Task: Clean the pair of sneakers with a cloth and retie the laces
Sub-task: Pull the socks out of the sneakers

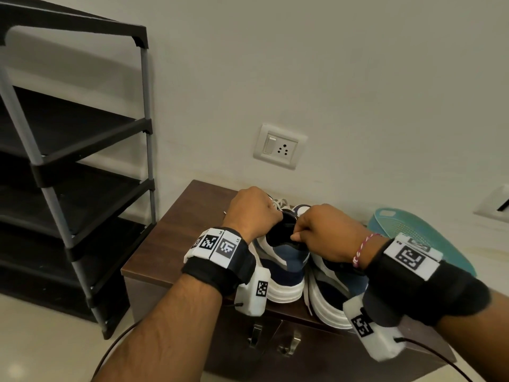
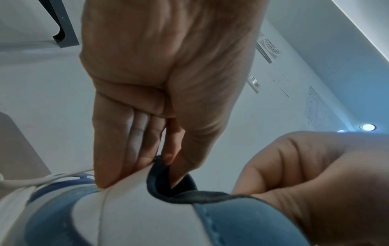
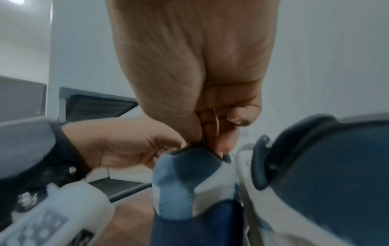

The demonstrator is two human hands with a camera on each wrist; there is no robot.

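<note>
Two blue-and-white sneakers side by side at lower centre of the head view, heels toward the camera, on a dark brown worktop (image 1: 176, 238). Left sneaker (image 1: 286, 268) gripped at its dark collar by both hands: left hand (image 1: 252, 212) with fingers (image 2: 118, 149) laid on the white side panel and thumb tucked inside the opening, clamped on the collar; right hand (image 1: 323, 232) pinching the collar's other side, fingers (image 3: 219, 141) curled tight on the padded rim. Right sneaker (image 1: 330, 296) untouched, just beside the first, heel hanging at the worktop's near edge. White laces (image 1: 281, 202) loose beyond the knuckles. No cloth seen anywhere.

Likely risks: right sneaker knocked off the near edge by the right wrist band, since wrist and heel nearly touch; collar pulled out of shape if both hands tug apart too hard; loose laces snagged under the shoe.

Open room: bare worktop at centre left; black shoe rack (image 1: 82, 166) crowding the left; teal basket (image 1: 429, 244) close at right; wall with socket (image 1: 279, 146) directly behind.
</note>
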